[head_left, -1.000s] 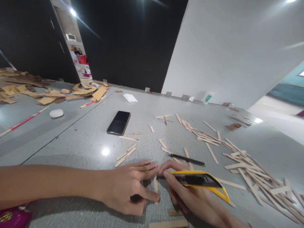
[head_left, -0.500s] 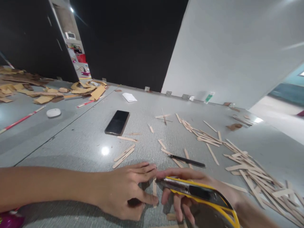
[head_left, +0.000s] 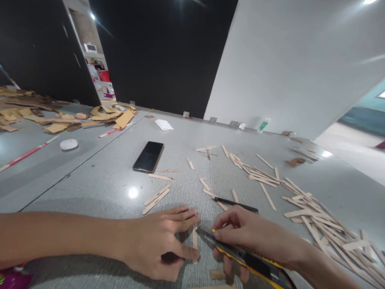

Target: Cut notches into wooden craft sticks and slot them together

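My left hand (head_left: 168, 243) lies flat on the grey table, its thumb and fingertips spread around a small wooden craft stick (head_left: 195, 240) and pressing on it. My right hand (head_left: 240, 233) grips a yellow and black utility knife (head_left: 240, 255) with thumb and fingers. The blade's tip is at the upper part of the stick, near a small mark; whether it touches cannot be made out. A black pen (head_left: 236, 204) lies just beyond the right hand. Several craft sticks (head_left: 158, 198) with notches lie past the left fingers.
A dark smartphone (head_left: 148, 156) lies beyond the hands. A heap of craft sticks (head_left: 325, 224) spreads along the right. Torn cardboard scraps (head_left: 63, 118), a white case (head_left: 69, 144) and a red-striped rod (head_left: 28, 153) are at left. A black panel (head_left: 162, 56) stands at the back.
My right hand has turned and changed its hold on the knife; the fingers now sit over its front part, with the handle tilted lower toward the right. My left hand stays put.
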